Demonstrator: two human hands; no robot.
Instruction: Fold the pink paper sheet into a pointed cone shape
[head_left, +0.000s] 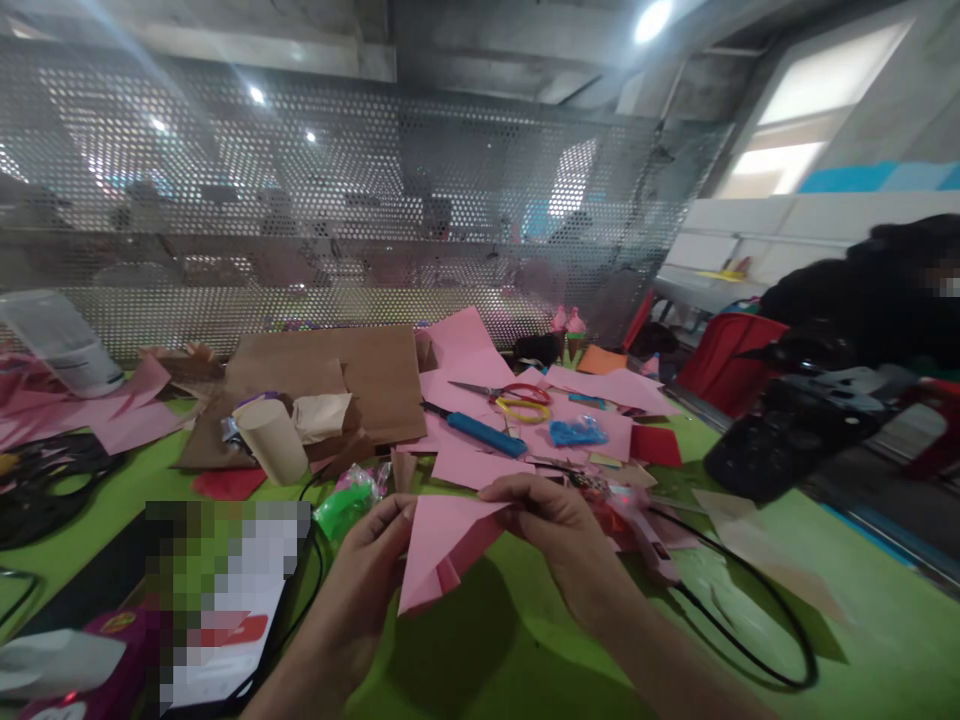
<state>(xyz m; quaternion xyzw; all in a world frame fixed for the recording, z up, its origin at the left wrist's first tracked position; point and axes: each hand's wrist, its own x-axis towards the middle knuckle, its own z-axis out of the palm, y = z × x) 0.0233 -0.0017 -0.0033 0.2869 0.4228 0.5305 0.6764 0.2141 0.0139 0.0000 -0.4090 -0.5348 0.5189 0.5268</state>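
Note:
A folded piece of pink paper (448, 540) is held between my two hands, above the green tabletop. My left hand (381, 530) pinches its left edge with thumb and fingers. At the upper right corner, my right hand (544, 515) has its fingers closed on the same paper. The sheet has a flap hanging along its lower side. Just beyond it, more pink paper (480, 470) lies on the table. A green plastic item (341, 508) in clear wrap is close to my left hand, and a pink glue gun (646, 535) with a black cord lies right of my right hand.
Scissors (517, 400) and a blue-handled tool (486, 434) lie on pink sheets. Brown cardboard (375, 380), a cardboard tube (274, 440) and a tablet (247, 600) are to the left. A perforated metal screen (360, 230) stands behind. A person in black (847, 290) is at right.

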